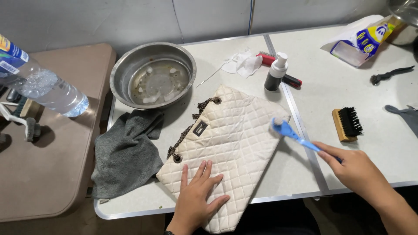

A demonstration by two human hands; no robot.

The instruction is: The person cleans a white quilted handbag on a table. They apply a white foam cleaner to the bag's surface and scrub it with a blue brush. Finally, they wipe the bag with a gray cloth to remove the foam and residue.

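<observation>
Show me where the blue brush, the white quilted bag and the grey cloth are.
blue brush (291,133), head view, on its handle.
white quilted bag (237,139), head view, on its front panel.
grey cloth (126,152), head view, on its middle fold.

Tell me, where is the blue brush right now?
In the head view, the blue brush is in the right hand, its head on the right edge of the white quilted bag, just left of the wooden brush.
</observation>
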